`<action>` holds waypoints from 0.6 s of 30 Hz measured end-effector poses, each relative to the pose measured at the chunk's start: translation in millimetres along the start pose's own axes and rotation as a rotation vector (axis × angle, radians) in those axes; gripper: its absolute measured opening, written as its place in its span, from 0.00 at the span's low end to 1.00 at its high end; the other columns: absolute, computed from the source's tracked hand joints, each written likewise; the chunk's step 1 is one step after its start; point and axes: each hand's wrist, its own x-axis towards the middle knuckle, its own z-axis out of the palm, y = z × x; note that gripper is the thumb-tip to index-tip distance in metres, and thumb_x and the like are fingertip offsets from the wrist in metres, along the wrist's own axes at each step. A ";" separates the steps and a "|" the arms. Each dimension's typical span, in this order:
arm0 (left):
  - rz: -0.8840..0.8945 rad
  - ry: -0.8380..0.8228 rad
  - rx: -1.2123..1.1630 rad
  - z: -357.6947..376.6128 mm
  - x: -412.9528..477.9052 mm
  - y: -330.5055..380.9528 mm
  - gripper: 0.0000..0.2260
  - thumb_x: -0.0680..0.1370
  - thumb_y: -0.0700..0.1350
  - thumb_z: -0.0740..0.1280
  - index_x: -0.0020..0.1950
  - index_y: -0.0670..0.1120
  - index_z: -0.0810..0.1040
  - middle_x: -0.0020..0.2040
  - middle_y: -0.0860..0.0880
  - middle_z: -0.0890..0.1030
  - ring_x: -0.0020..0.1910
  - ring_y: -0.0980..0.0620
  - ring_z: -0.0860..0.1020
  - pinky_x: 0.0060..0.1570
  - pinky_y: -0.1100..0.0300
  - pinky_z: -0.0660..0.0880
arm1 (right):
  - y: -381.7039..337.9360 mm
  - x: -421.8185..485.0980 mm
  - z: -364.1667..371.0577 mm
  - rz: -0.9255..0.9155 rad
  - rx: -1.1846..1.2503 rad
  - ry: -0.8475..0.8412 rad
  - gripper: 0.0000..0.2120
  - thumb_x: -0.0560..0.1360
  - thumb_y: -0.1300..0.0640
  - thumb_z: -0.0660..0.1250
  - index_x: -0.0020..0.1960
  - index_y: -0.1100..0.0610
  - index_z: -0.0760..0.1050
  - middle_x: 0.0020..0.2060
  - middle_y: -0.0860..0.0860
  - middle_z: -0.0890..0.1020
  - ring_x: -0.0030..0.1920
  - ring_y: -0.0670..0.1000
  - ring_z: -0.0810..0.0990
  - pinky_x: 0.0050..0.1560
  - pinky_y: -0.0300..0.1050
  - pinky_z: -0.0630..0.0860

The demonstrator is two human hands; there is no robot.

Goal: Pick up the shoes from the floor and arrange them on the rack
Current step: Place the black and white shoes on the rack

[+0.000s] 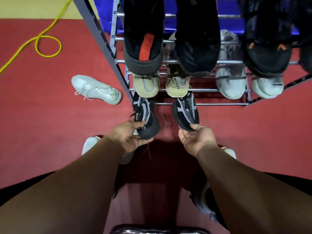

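Shoes: black knit left shoe (145, 115) and right shoe (185, 110), toes at the rack (219, 104) bottom bar; light, soft uppers; firmer heels suit holding
Left hand (128, 135): curled round its shoe's heel
Right hand (194, 139): pinches the other heel, probably lightly
Floor: white shoe (96, 89) left of rack

Head view, looking down: the left hand (128, 135) and the right hand (196, 139) each grip the heel of a black-and-grey shoe, the left shoe (146, 115) and the right shoe (185, 110), whose toes point far and reach the nearest, lowest rail of the rack (219, 104). The tiers above carry a beige pair (146, 85), a pale grey pair (231, 83) to its right, and black shoes (197, 39) higher up. At left, on the red floor (50, 132), lie a white sneaker (96, 89) and, farther off, a looped yellow cable (49, 46).
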 end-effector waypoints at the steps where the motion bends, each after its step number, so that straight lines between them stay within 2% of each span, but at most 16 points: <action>1: 0.004 0.002 0.012 -3.6 3.8 -1.9 0.16 0.79 0.37 0.68 0.67 0.45 0.78 0.63 0.42 0.82 0.58 0.38 0.82 0.49 0.41 0.82 | -0.5 6.5 4.5 -0.009 0.007 0.005 0.24 0.78 0.67 0.59 0.71 0.56 0.75 0.58 0.53 0.86 0.49 0.52 0.85 0.49 0.50 0.78; 4: 0.009 -0.001 0.031 -14.7 11.9 -8.0 0.18 0.78 0.36 0.69 0.68 0.45 0.77 0.61 0.42 0.83 0.56 0.38 0.83 0.51 0.38 0.81 | -3.7 19.7 22.4 -0.036 0.029 -0.003 0.23 0.79 0.68 0.59 0.71 0.56 0.76 0.58 0.53 0.86 0.44 0.51 0.84 0.47 0.48 0.80; 6: 0.006 -0.003 0.034 -20.0 16.5 -10.3 0.20 0.77 0.36 0.70 0.69 0.46 0.76 0.63 0.42 0.82 0.59 0.36 0.82 0.55 0.36 0.79 | -7.8 27.2 36.1 -0.054 0.043 -0.017 0.21 0.80 0.68 0.60 0.70 0.55 0.76 0.58 0.54 0.86 0.47 0.51 0.86 0.48 0.48 0.81; 8: 0.016 0.000 0.040 -22.8 21.3 -13.2 0.22 0.77 0.36 0.70 0.70 0.47 0.76 0.64 0.42 0.82 0.62 0.36 0.80 0.59 0.34 0.76 | -11.4 35.2 49.8 -0.075 0.041 -0.064 0.20 0.81 0.67 0.61 0.70 0.55 0.76 0.59 0.55 0.86 0.52 0.52 0.86 0.53 0.48 0.81; 10: 0.034 0.008 0.029 -23.3 25.1 -15.7 0.20 0.77 0.36 0.69 0.69 0.48 0.76 0.63 0.42 0.83 0.63 0.37 0.80 0.61 0.34 0.74 | -12.2 42.1 60.2 -0.060 -0.042 -0.097 0.21 0.81 0.64 0.64 0.73 0.54 0.74 0.64 0.56 0.83 0.56 0.53 0.84 0.62 0.48 0.79; 12: 0.046 0.018 0.016 -21.8 26.3 -17.3 0.16 0.78 0.35 0.69 0.63 0.50 0.79 0.60 0.43 0.84 0.62 0.38 0.81 0.63 0.33 0.72 | -5.0 45.2 61.0 0.011 -0.275 -0.059 0.22 0.81 0.59 0.68 0.74 0.58 0.71 0.68 0.58 0.78 0.60 0.54 0.81 0.65 0.49 0.77; 15: 0.051 0.042 0.041 -18.0 27.6 -18.3 0.11 0.77 0.36 0.71 0.54 0.51 0.80 0.55 0.45 0.86 0.55 0.40 0.83 0.62 0.34 0.74 | 14.0 44.9 46.2 0.103 -0.616 -0.029 0.17 0.84 0.55 0.63 0.71 0.58 0.72 0.69 0.59 0.77 0.63 0.57 0.80 0.57 0.50 0.80; 18: 0.011 0.064 0.018 -16.6 30.7 -20.5 0.13 0.78 0.38 0.72 0.60 0.48 0.79 0.57 0.44 0.85 0.54 0.39 0.83 0.50 0.37 0.81 | 29.1 43.0 32.2 0.170 -0.711 -0.082 0.16 0.84 0.53 0.63 0.71 0.54 0.73 0.66 0.57 0.80 0.56 0.59 0.83 0.46 0.53 0.81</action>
